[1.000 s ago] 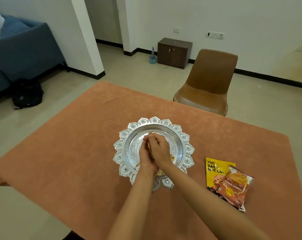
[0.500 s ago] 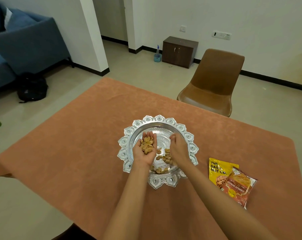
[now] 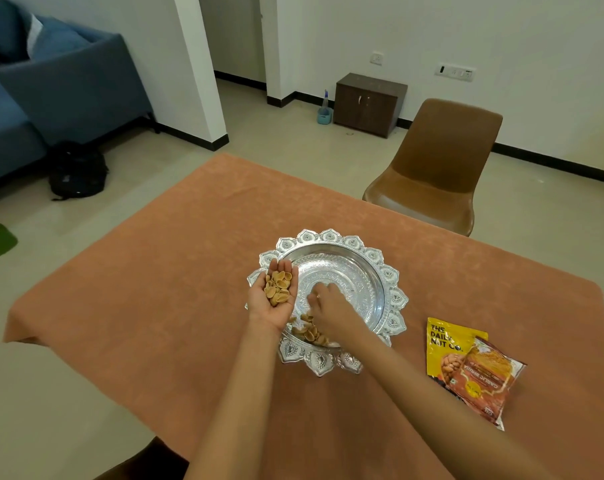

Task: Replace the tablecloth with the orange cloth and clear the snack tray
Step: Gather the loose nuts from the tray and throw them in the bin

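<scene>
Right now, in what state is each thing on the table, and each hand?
orange cloth: spread flat, its edges hanging down.
silver tray: on the cloth, loose shells at its near side.
left hand: palm up, carrying a shell heap.
right hand: palm down in the tray, at the loose shells; grip unclear.
yellow packet: lying flat.
orange packet: lying partly on the yellow packet.

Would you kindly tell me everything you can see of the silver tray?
The silver tray is round, shiny and metal-looking, with an embossed floor and a scalloped, petal-shaped rim. It sits flat on the orange cloth near mid-table. Nut shells lie at its near side. The right hand reaches in onto them; the left hand, palm up with more shells, is over its left rim.
</scene>
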{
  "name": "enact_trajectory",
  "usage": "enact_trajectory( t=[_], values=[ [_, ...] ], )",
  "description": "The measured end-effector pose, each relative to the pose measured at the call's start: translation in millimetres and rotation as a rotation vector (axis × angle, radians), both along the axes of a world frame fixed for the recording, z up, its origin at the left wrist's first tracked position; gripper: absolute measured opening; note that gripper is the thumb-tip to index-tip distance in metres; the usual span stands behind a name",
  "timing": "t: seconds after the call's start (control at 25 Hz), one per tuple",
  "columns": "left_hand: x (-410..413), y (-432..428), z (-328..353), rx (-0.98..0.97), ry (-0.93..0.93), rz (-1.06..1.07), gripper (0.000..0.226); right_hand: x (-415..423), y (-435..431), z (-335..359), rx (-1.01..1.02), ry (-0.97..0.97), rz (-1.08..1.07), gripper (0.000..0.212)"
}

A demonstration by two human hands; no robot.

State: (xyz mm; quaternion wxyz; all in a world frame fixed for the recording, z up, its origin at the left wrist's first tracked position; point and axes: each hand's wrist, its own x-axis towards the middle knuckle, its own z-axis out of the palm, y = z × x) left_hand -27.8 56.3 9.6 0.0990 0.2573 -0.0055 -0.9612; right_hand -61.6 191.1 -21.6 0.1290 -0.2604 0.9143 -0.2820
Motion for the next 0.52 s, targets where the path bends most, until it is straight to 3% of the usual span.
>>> enact_trajectory(
  t=[0.12,0.4,0.52],
  values=[
    [2.4,-3.1,-0.3,-0.033,-0.016,-0.015,0.041,-25.0,14.6,1.5,0.021,0.093,0.021,0.043],
    [6.7,-4.9,-4.3,-0.043,0.008,0.007,0.042,-12.3,-3.6,-12.1,0.079,0.348,0.655,0.045],
    [5.3,-3.7,-8.1,-0.033,0.005,0.028,0.042,-18.4,-4.3,-9.8,0.027,0.435,0.859,0.034]
  ],
)
